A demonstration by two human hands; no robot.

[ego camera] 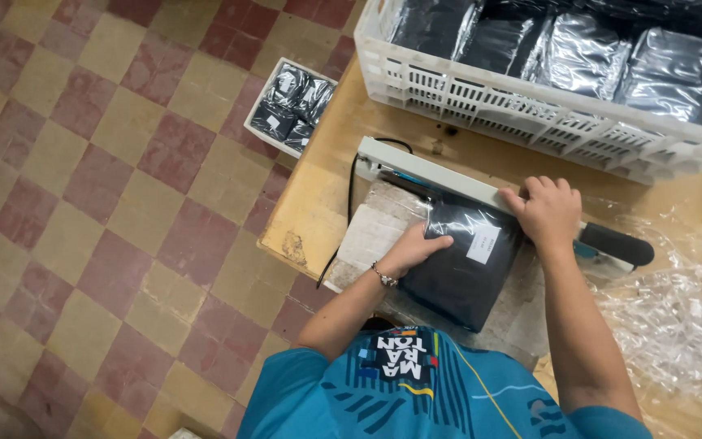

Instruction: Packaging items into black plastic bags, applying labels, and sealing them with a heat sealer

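One flat, dark garment packed in a clear glossy plastic bag (461, 272) lay on the worn pad in front of the white bar-shaped heat sealer (432, 175), its open end tucked under the sealer's arm. It looked soft and light, likely to flex and slide, since the film was shiny and slick; I judged the safest hold to be flat palms on its broad face or a pinch at the corners, away from the seam. A small white label sat near its upper right corner, and the film caught pale reflections.

The left hand (416, 248), with a bracelet at the wrist, rested spread on the bag's upper left edge, pressing it down rather than closing around it. The right hand (548, 213) was curled over the sealer's arm, close to its black handle (615, 244), pushing it down.

Beyond the sealer stood a white slotted plastic crate (530, 110) filled with similar bagged dark items. A small white box (290, 106) of the same packs sat on the checkered floor, and loose clear film (676, 317) lay crumpled on the wooden table (318, 195) to the right.
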